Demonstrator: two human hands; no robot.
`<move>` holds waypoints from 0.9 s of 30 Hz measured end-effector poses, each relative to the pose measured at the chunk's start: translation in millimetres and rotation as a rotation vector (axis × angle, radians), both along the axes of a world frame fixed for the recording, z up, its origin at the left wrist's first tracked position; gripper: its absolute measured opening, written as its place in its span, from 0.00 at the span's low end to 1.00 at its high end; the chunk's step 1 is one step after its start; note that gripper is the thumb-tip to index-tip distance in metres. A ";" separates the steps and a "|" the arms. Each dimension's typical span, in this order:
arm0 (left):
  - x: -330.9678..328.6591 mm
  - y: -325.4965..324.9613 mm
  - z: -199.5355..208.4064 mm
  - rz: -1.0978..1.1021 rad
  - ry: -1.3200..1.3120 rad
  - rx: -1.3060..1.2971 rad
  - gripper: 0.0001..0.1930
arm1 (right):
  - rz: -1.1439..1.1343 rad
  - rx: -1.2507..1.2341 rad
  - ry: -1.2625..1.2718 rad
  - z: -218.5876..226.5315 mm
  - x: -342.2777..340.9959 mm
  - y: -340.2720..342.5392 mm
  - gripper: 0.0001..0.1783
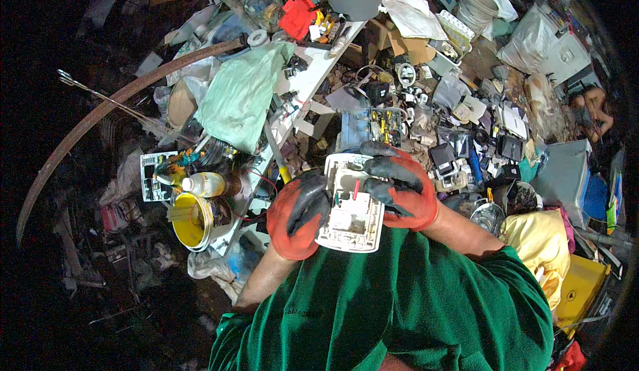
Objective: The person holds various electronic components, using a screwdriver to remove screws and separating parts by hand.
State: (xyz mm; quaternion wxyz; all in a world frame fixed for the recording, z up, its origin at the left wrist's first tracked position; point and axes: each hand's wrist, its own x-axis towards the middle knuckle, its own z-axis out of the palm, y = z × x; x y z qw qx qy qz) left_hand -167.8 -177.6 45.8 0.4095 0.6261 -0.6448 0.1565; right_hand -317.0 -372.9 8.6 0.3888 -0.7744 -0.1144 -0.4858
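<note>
And here both my hands grip the white casing, dead centre, left hand (pixel 297 216) closed at its nine o'clock edge, right hand (pixel 403 186) curled over two o'clock, seemingly steadying its open, part-filled side toward me.

L forearm (pixel 265 284) was bare, lower L at approx 7 o'clock, angled twd 1; R forearm (pixel 462 230), also bare, at 4, angled twd 10. Gloved L hand (pixel 297 216) was curled in; gloved R hand (pixel 403 188) had fingers (pixel 386 167) bent, pointing approx 9-10.
</note>
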 end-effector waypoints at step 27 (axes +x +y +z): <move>-13.2 -16.3 19.7 0.000 0.140 0.026 0.18 | 0.045 -0.054 0.169 -3.6 -6.3 -17.1 0.49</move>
